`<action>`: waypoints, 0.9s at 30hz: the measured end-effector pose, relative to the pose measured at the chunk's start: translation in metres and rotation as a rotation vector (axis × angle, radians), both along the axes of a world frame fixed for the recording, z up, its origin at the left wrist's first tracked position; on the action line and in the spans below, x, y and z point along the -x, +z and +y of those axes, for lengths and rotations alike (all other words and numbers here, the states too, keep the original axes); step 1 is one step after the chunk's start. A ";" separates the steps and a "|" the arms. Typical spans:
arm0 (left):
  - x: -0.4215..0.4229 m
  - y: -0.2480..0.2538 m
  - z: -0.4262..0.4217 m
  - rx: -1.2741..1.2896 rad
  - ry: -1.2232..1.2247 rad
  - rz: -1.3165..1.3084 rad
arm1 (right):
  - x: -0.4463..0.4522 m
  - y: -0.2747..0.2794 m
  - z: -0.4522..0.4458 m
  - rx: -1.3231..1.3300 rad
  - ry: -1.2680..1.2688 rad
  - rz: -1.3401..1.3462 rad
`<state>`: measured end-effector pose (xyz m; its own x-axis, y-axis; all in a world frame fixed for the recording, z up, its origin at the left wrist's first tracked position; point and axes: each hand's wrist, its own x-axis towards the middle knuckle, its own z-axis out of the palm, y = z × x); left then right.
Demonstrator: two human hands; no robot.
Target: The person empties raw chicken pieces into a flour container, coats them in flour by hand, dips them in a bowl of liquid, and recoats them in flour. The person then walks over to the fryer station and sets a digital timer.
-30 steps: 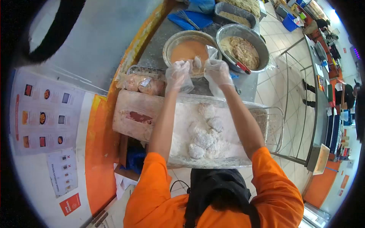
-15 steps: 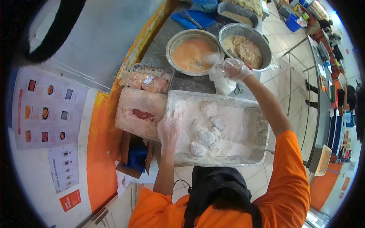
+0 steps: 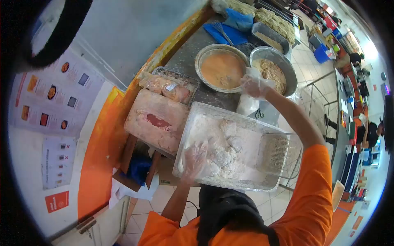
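My left hand (image 3: 194,158), in a clear plastic glove, is over the left part of a metal tray (image 3: 186,135) of white flour, beside several flour-coated pieces (image 3: 221,153). Its fingers are too blurred to read. My right hand (image 3: 255,85), also gloved, has its fingers closed on a clear plastic bag (image 3: 247,105) that hangs down onto the table. It is between a bowl of orange liquid (image 3: 221,67) and a metal bowl of battered meat (image 3: 271,74). A wire basket (image 3: 273,153) sits in the tray's right end.
Left of the tray are a flour-dusted box (image 3: 156,121) and a container with packed meat (image 3: 174,88). Green scissors (image 3: 259,114) lie near the bag. A whisk (image 3: 225,35) rests on blue plastic at the back. A person (image 3: 371,133) stands far right.
My left hand has left the orange bowl and come down to the flour tray. My right hand has moved right and back with the plastic bag. The view has turned, so the table appears tilted.
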<state>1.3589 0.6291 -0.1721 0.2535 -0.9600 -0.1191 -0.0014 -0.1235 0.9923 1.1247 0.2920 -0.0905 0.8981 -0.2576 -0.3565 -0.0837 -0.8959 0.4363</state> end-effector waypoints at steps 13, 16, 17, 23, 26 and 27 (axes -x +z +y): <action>0.015 -0.027 0.050 -0.059 -0.141 0.094 | -0.091 0.167 -0.026 -0.433 -0.549 -0.373; 0.020 -0.020 0.060 -0.025 -0.090 0.355 | -0.137 0.176 -0.039 -0.455 -0.640 -0.535; 0.021 -0.018 0.066 -0.047 -0.055 0.507 | -0.155 0.174 -0.041 -0.383 -0.557 -0.525; 0.029 -0.026 0.086 -0.124 -0.116 0.510 | -0.239 0.104 -0.129 0.033 -0.095 -0.520; 0.004 0.031 0.071 -0.256 -0.219 0.417 | -0.292 0.054 -0.175 -0.065 -0.086 -0.679; 0.008 0.021 0.081 -0.258 -0.088 0.677 | -0.320 0.062 -0.160 0.064 -0.133 -0.517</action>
<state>1.3512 0.7097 -0.1515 -0.0332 -0.8938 -0.4473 0.5818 -0.3812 0.7185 1.4452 0.1315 -0.0286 0.9105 -0.3876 0.1439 -0.4130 -0.8361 0.3611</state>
